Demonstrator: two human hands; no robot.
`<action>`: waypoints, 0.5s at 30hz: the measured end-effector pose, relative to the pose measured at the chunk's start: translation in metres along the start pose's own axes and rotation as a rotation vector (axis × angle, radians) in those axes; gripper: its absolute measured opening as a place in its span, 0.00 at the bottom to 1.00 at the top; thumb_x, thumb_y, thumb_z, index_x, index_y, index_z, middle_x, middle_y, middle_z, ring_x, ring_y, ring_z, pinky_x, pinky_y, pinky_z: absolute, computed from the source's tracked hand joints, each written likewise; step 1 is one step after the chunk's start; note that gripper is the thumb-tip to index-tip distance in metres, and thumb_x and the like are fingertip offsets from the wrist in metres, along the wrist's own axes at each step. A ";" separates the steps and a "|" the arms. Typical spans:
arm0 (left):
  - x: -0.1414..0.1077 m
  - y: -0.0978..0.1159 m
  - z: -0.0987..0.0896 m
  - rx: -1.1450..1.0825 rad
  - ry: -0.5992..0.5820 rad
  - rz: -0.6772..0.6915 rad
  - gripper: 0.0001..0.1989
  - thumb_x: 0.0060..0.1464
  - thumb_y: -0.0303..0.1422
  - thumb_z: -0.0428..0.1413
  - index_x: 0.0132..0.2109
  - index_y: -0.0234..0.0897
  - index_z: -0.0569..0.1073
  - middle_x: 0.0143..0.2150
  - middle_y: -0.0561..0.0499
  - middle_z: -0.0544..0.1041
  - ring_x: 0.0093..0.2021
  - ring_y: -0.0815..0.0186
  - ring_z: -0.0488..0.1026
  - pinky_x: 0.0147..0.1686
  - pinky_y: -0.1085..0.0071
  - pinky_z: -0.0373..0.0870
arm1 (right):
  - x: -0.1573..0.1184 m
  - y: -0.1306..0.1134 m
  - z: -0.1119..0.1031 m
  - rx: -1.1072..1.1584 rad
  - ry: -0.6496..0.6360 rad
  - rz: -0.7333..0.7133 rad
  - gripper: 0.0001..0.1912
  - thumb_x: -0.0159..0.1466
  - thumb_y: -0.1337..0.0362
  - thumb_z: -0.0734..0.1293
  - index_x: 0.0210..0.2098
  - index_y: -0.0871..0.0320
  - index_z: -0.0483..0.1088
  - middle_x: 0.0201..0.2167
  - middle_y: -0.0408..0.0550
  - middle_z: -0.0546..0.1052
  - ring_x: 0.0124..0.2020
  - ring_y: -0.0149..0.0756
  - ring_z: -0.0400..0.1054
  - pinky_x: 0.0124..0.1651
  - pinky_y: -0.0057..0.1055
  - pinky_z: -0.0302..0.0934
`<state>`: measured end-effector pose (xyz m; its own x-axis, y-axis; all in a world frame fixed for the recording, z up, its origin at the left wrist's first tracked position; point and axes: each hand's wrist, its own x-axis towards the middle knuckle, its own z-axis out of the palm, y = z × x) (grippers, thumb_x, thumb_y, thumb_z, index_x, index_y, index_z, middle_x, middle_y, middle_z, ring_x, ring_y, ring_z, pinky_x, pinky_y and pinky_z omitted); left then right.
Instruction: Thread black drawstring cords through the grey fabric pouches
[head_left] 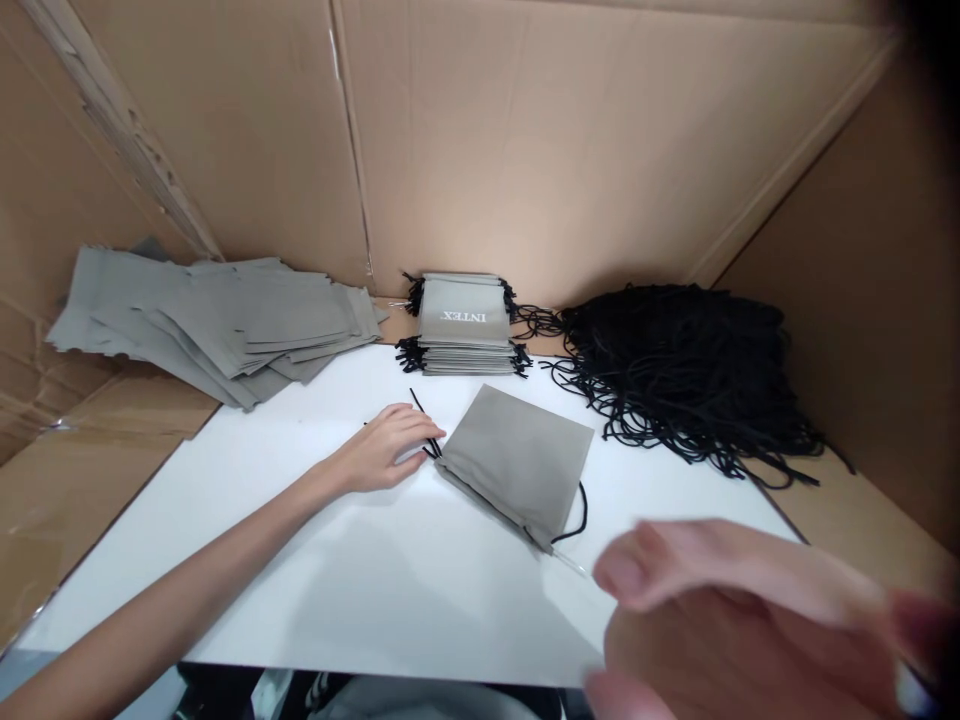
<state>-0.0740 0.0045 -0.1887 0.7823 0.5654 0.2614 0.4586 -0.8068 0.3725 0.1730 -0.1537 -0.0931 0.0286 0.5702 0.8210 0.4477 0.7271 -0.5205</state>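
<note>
A grey drawstring pouch [517, 455] lies flat and turned at an angle on the white table. At its left corner, my left hand [394, 445] rests on the tabletop, its fingers closed over the black cord ends [420, 408]. A loop of black cord [583, 515] sticks out at the pouch's right side. From the lower corner juts a thin, pale, see-through rod [570, 562]. Large and blurred near the camera, my right hand [720, 625] is right of this rod, thumb and fingers apart. Nothing shows between them; whether a fingertip touches the rod I cannot tell.
Behind the pouch stands a stack of grey pouches [465, 325] with black cords, the top one printed INTEX. Loose grey fabric pieces [225, 315] are heaped at the back left. A pile of black cords [682, 370] lies back right. Cardboard walls [600, 140] enclose the table [360, 590].
</note>
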 end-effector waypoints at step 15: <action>-0.001 0.041 0.004 -0.061 0.157 0.057 0.05 0.65 0.30 0.54 0.45 0.39 0.74 0.39 0.52 0.79 0.41 0.67 0.75 0.59 0.61 0.61 | -0.026 0.092 0.042 -0.249 -0.859 0.410 0.08 0.68 0.62 0.69 0.45 0.54 0.75 0.41 0.46 0.80 0.44 0.42 0.73 0.42 0.34 0.66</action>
<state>-0.0542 -0.0297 -0.1772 0.7288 0.5424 0.4178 0.3852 -0.8293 0.4048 0.1759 -0.0859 -0.1720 -0.3916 0.9161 0.0863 0.7264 0.3654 -0.5820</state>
